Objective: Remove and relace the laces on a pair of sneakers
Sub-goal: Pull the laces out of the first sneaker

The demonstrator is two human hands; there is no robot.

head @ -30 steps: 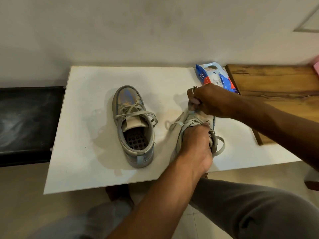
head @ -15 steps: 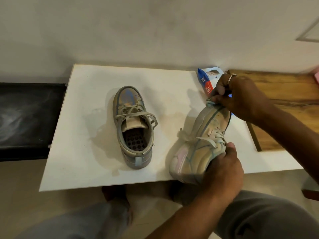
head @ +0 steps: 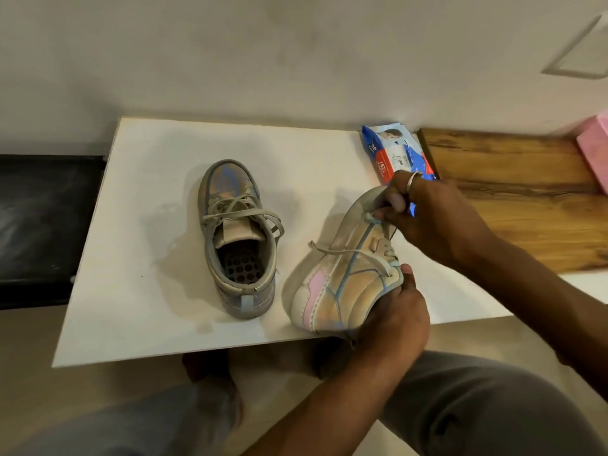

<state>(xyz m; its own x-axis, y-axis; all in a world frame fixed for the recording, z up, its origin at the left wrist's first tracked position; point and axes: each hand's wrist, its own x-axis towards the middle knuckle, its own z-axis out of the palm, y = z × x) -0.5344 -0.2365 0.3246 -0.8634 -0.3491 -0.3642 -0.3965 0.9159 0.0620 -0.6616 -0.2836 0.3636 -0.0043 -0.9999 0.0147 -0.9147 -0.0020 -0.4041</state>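
Two worn beige-grey sneakers with pale laces are on the white table [head: 138,291]. The left sneaker [head: 237,238] stands upright, toe away from me, its lace loosely threaded. The right sneaker [head: 348,274] is tipped onto its side near the front edge, pink and blue side panel up. My left hand [head: 394,314] grips its heel and collar from below. My right hand [head: 431,218], a ring on one finger, pinches the lace [head: 368,217] near the toe end. One loose lace end [head: 329,250] trails across the shoe's side.
A blue, white and red wipes pack [head: 394,153] lies at the table's back right, partly behind my right hand. A wooden board [head: 526,192] adjoins the table on the right, with a pink object [head: 595,149] on it. A black bench [head: 42,225] sits left. My knees are below the table edge.
The right sneaker went from upright under both hands to tipped on its side. My left hand shifted to its heel, and my right hand moved to pinch the lace near the toe.
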